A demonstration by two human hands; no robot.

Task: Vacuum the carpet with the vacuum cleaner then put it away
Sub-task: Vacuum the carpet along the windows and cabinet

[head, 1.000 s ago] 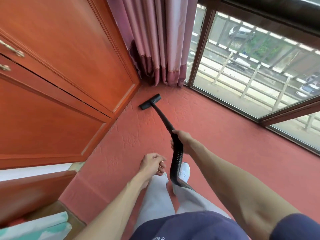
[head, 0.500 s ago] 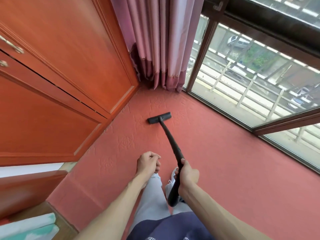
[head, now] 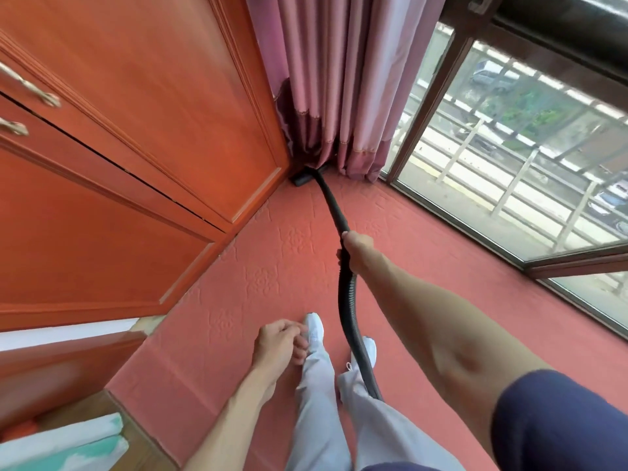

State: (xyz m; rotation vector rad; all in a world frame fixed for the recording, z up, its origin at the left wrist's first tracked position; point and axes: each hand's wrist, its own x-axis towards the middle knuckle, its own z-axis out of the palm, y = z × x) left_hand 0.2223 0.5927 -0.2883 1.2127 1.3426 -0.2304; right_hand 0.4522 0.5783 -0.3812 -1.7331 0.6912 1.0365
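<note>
So right now my right hand (head: pixel 356 250), middle of the frame, is wrapping its fingers around the black vacuum wand (head: pixel 331 205), gripping right where the rigid tube is meeting the ribbed hose (head: pixel 350 314). My left hand (head: pixel 280 341) is hanging down low center, fingers loosely curled, holding nothing, just hovering in front of my left trouser leg.

From the grip the wand is running up the frame to the floor nozzle (head: pixel 303 178), which is sitting on the red carpet (head: pixel 272 277) jammed into the corner, tucked under the hem of the pink curtain (head: pixel 339 96) and right beside the base of the orange wooden wardrobe (head: pixel 136 147) filling the left side. The hose is dropping down from my hand and passing beside my right white shoe (head: pixel 370 348) before it goes out of view behind my leg. The vacuum body itself isn't showing anywhere.

Handling-wise, I'm guessing the wand is light and stiff, easy to steer one-handed, while the hose is floppy and going to drag or snag around my feet. Where I'm gripping seems like the right spot; any lower on the ribbed part and I'd probably be losing control of the nozzle. The curtain hem is soft, so it could get sucked in.

The window (head: pixel 509 164) is taking up the right side. I'm not seeing any brand, label or readable writing on anything.
</note>
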